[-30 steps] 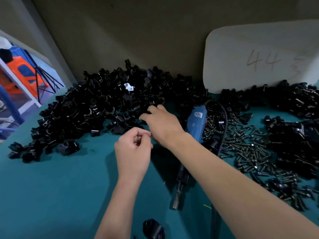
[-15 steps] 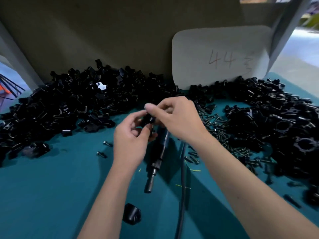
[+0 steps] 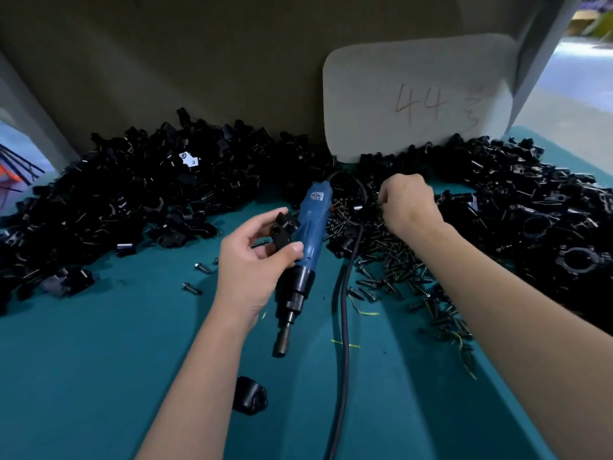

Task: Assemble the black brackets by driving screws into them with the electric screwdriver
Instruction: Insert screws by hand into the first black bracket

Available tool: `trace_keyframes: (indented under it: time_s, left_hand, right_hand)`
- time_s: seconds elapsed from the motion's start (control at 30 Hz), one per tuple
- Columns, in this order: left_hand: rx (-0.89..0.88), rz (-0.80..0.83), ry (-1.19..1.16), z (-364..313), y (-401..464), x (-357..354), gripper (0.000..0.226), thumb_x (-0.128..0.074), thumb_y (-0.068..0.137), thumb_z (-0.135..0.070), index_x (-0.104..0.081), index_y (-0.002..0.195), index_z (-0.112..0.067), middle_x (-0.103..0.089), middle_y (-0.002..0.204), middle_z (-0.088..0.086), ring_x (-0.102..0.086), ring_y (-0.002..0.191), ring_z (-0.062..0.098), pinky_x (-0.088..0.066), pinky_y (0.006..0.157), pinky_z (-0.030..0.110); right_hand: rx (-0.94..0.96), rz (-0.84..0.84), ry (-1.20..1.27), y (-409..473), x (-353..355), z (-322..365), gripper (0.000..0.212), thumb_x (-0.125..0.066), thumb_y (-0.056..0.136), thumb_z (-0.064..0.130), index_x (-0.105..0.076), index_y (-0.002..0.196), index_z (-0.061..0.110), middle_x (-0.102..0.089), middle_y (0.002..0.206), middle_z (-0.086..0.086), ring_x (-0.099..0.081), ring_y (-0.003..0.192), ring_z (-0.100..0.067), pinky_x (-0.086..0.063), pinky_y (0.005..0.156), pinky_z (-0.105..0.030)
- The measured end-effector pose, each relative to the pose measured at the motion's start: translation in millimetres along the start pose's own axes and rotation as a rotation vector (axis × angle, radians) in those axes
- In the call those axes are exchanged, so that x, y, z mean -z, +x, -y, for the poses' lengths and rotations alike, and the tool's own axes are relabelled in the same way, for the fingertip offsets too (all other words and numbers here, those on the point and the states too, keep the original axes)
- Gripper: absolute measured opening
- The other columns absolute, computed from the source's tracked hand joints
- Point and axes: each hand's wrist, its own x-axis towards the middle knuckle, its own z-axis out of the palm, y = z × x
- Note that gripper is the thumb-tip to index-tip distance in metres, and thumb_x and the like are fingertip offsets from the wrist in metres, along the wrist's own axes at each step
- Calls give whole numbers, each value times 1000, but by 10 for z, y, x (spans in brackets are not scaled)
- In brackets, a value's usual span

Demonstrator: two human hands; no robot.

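A small black bracket (image 3: 282, 232) is held upright above the teal surface, a round hole showing on its face. Loose black brackets (image 3: 132, 194) are heaped far left and far right. Dark screws (image 3: 391, 273) are scattered right of centre. The blue electric screwdriver (image 3: 303, 257) is laid at centre, bit end nearest, its black cord trailing near.

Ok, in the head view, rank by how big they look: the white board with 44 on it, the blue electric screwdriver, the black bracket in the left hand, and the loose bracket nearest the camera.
1. White rounded board marked 44
2. Blue electric screwdriver
3. Lone black bracket on the teal table and the black bracket pinched in the left hand: they look alike, and nearness makes ranking unsure.
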Motion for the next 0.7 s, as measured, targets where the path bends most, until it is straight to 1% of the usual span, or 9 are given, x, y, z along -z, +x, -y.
trace_keyframes:
  time_s: [0.07,0.13,0.2,0.3,0.4,0.5,0.57,0.63,0.7]
  left_hand:
    - [-4,13,14,17,3,21,56,-83,78,8,-75,120,-28,-75,112,-8,-78,85,24,-63,80,29]
    - [-9,33,42,20,13,34,57,-83,79,7,-74,123,-28,-75,113,-6,-78,88,25,-63,83,36]
    - [-21,51,74,15,23,38,57,-84,79,4,-73,125,-29,-75,114,-1,-78,90,25,-63,87,42]
    - [-44,41,114,18,25,58,58,-86,78,0,-72,122,-34,-72,113,2,-77,93,21,-62,90,41]
    - [-62,54,87,8,33,69,53,-86,77,1,-74,112,-37,-72,107,0,-77,88,19,-64,84,39]
    - [-95,112,70,21,40,82,46,-81,78,2,-75,106,-33,-75,102,-4,-77,89,22,-64,83,42]
    - [-100,136,57,22,42,75,42,-78,76,-1,-75,104,-32,-74,102,-9,-76,89,22,-63,83,40]
    - [-70,142,-16,19,39,65,38,-74,75,-3,-75,102,-30,-73,98,-11,-75,82,21,-59,70,28]
    - [-19,169,-137,2,31,58,33,-68,79,-2,-78,100,-26,-73,94,-6,-69,72,20,-50,57,21]
  right_hand:
    - [-25,-12,62,-12,8,-21,31,-59,80,-21,-74,101,-2,-67,103,-19,-67,87,-42,-61,73,-47]
    - [-25,8,83,-7,7,-56,34,-61,81,-18,-71,104,5,-57,103,-13,-61,84,-38,-55,71,-41]
    - [-37,30,34,-16,9,-80,35,-65,83,-14,-73,110,8,-64,105,-17,-65,87,-39,-58,74,-42]
    - [-31,-31,116,-26,6,-139,37,-70,87,-9,-74,118,11,-69,115,-18,-67,101,-37,-58,86,-40]
    - [47,-145,518,-123,103,-87,41,-78,87,-3,-73,123,15,-73,110,-6,-69,102,-24,-56,99,-35]
    - [253,-6,1027,-356,270,146,42,-84,82,0,-76,115,25,-78,105,2,-74,103,-14,-57,96,-26]
    - [396,84,1139,-511,352,290,39,-87,78,3,-77,110,23,-79,107,2,-75,104,-15,-57,95,-24]
    - [474,149,1167,-607,415,383,38,-87,75,5,-77,110,16,-79,107,0,-75,103,-18,-58,94,-26]
    - [496,221,1197,-657,420,424,37,-84,75,-1,-76,109,11,-79,106,-4,-76,103,-21,-58,94,-28]
